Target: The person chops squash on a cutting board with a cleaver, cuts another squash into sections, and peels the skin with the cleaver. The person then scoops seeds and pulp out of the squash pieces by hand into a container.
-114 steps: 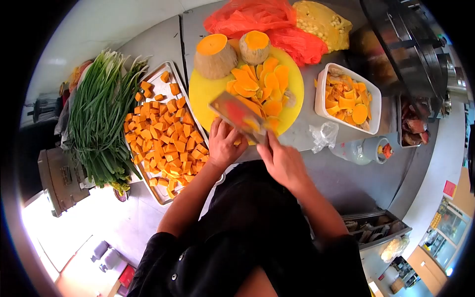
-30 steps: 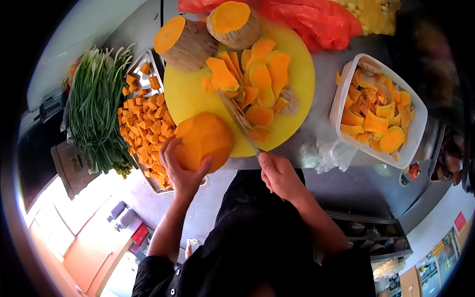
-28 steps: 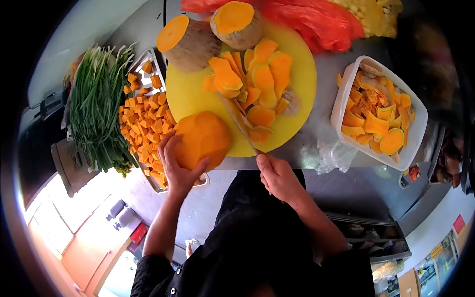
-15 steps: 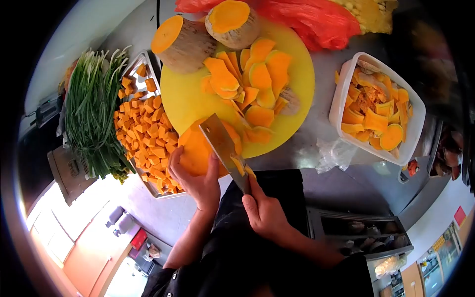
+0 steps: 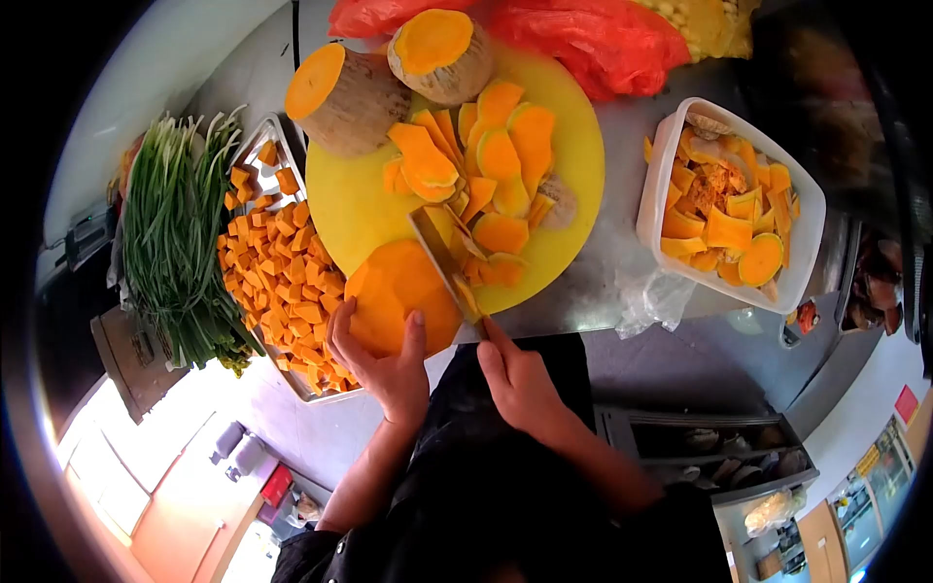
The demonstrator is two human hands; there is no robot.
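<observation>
My left hand [image 5: 387, 367] grips a peeled orange pumpkin piece [image 5: 400, 296], its thumb and fingers round the near side. The piece rests at the near left edge of a round yellow cutting board [image 5: 345, 204]. In my right hand [image 5: 520, 381] is the handle of a cleaver [image 5: 442, 255], its blade tilted along the right side of the piece. Bits of pumpkin cling to the blade. Beyond it, pumpkin peelings [image 5: 501, 160] lie heaped on the board. Two unpeeled pumpkin chunks [image 5: 442, 73] with cut orange ends stand at the far left of the board.
Left of the board, a metal tray [image 5: 272, 131] holds diced pumpkin [image 5: 282, 282], beside bundled green onions [image 5: 180, 233]. A white tub [image 5: 666, 185] of pumpkin scraps stands right, near a crumpled clear plastic bag [image 5: 656, 299]. Red plastic bags [image 5: 593, 44] lie behind.
The cleaver has drawn back from over the pumpkin piece to its right side, exposing more of its top. My left hand keeps its hold. The whole view has shifted slightly.
</observation>
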